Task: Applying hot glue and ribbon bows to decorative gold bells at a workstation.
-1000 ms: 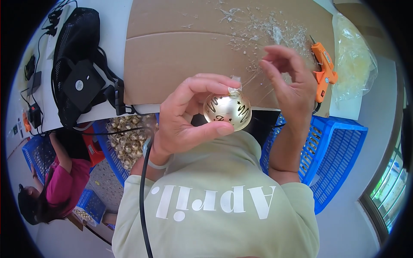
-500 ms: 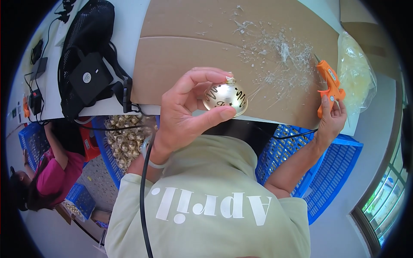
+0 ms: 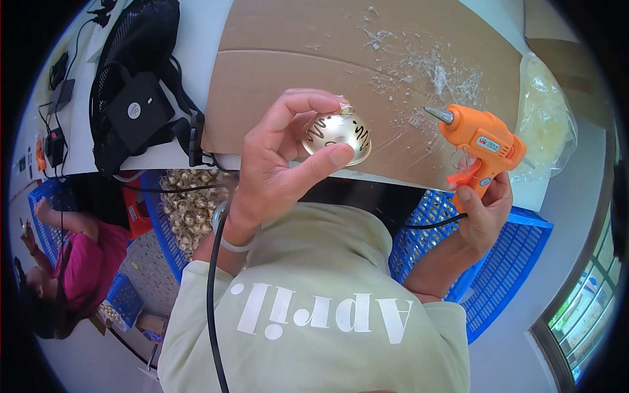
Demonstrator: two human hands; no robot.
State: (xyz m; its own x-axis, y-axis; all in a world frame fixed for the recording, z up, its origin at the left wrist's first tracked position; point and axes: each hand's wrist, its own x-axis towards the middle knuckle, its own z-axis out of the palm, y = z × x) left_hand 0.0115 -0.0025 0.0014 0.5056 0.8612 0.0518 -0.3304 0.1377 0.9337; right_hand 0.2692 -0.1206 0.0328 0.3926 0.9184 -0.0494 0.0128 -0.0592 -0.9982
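My left hand point(image 3: 278, 167) holds a gold ball ornament point(image 3: 337, 135) with black markings between thumb and fingers, a small cap at its top. My right hand point(image 3: 483, 213) grips an orange glue gun point(image 3: 481, 145) by its handle, nozzle pointing left toward the ornament, a short gap between them. Both are raised over a sheet of brown cardboard point(image 3: 275, 72) strewn with dried glue strands point(image 3: 429, 65).
A black fan point(image 3: 134, 85) and cables lie on the white table at left. A blue crate point(image 3: 508, 262) stands at right; another blue crate point(image 3: 187, 203) holds several gold ornaments. A clear plastic bag point(image 3: 544, 124) lies right. A person in pink point(image 3: 69, 262) sits lower left.
My right hand left the ornament, reached right, took hold of the orange glue gun and lifted it off the cardboard, bringing it toward the ornament. The left hand kept holding the ornament.
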